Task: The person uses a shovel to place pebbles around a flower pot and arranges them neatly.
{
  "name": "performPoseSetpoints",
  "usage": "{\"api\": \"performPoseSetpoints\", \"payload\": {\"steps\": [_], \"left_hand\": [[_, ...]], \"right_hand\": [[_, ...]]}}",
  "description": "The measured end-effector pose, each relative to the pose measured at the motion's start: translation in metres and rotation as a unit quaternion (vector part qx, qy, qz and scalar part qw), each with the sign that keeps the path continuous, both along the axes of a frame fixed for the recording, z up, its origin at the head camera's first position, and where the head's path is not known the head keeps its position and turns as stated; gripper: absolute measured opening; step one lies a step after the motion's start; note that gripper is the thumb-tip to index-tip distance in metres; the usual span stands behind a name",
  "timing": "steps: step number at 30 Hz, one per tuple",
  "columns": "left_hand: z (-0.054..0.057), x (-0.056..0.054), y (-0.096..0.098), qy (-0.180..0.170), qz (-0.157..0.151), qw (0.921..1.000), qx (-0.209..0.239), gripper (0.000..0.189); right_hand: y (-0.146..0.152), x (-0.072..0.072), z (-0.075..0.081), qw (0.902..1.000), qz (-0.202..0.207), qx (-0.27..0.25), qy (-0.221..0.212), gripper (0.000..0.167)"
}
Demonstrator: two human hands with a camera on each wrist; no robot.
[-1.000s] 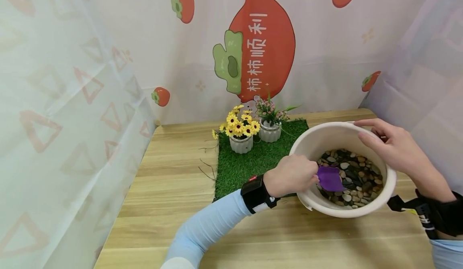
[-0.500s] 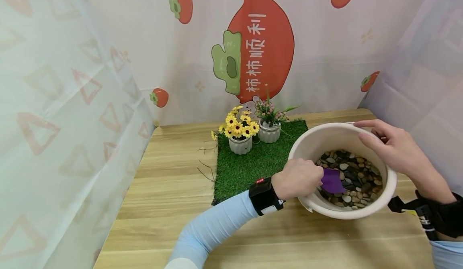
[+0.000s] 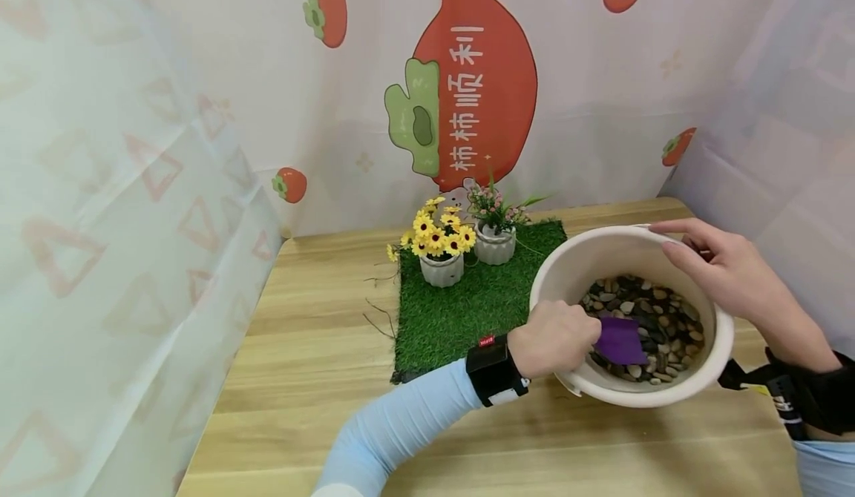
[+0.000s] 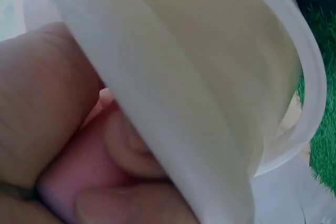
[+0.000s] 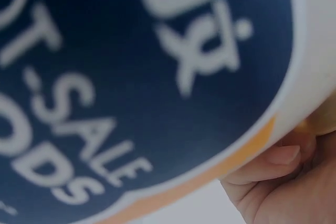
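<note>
On the right of the head view stands a white bucket [image 3: 601,248], tilted toward me, with many pebbles [image 3: 668,326] covering its bottom. My left hand [image 3: 557,337] is over the near left rim, fingers curled around the handle end of a purple scoop [image 3: 621,340]. The scoop's flat blade lies among the pebbles; its handle is hidden by the fist. My right hand [image 3: 735,267] grips the far right rim, thumb inside. In the left wrist view the bucket rim passes close to curled fingers [image 4: 134,145]. The right wrist view shows the bucket's dark blue label [image 5: 173,87].
Left of the bucket lies a green artificial turf mat [image 3: 461,311]. On it stand a pot of yellow flowers [image 3: 442,267] and a pot of pink flowers [image 3: 496,241]. Thin dark strands [image 3: 381,319] lie beside the mat on the wooden table [image 3: 300,378]. Printed cloth walls surround it.
My left hand has moved slightly right and toward me, pushing the purple scoop further across the pebbles. The right hand keeps its grip on the rim.
</note>
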State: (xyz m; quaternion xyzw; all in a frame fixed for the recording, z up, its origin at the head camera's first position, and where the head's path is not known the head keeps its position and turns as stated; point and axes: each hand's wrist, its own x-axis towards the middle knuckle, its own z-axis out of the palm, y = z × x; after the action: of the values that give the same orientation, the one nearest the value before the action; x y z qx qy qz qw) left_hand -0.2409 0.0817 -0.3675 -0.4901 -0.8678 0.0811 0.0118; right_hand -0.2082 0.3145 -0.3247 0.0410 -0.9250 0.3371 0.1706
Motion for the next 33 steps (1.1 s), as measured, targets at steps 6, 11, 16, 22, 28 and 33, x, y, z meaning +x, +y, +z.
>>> {"api": "performPoseSetpoints", "payload": {"steps": [6, 11, 16, 22, 28, 33], "left_hand": [[-0.002, 0.0, -0.001, 0.009, -0.012, 0.9997, 0.021, 0.027], [-0.002, 0.002, 0.003, 0.018, -0.016, 0.9992, 0.03, 0.025], [-0.011, 0.008, 0.016, 0.007, -0.004, 0.9994, 0.034, 0.027], [-0.027, 0.009, 0.033, 0.011, 0.007, 0.9989, 0.046, 0.029], [-0.029, 0.006, 0.034, 0.006, -0.006, 0.9987, 0.05, 0.026], [-0.027, 0.003, 0.033, -0.025, -0.009, 0.9979, 0.059, 0.03]], "right_hand": [[0.0, -0.002, -0.003, 0.9999, 0.004, -0.01, 0.013, 0.029], [0.002, -0.001, -0.004, 0.9997, 0.002, -0.016, 0.021, 0.029], [0.002, 0.0, -0.004, 0.9993, 0.001, -0.018, 0.032, 0.028], [0.0, 0.003, -0.002, 0.9991, 0.008, -0.017, 0.039, 0.028], [0.0, 0.004, -0.002, 0.9986, 0.015, -0.012, 0.049, 0.028], [-0.003, 0.002, -0.001, 0.9985, 0.02, 0.001, 0.052, 0.027]]}}
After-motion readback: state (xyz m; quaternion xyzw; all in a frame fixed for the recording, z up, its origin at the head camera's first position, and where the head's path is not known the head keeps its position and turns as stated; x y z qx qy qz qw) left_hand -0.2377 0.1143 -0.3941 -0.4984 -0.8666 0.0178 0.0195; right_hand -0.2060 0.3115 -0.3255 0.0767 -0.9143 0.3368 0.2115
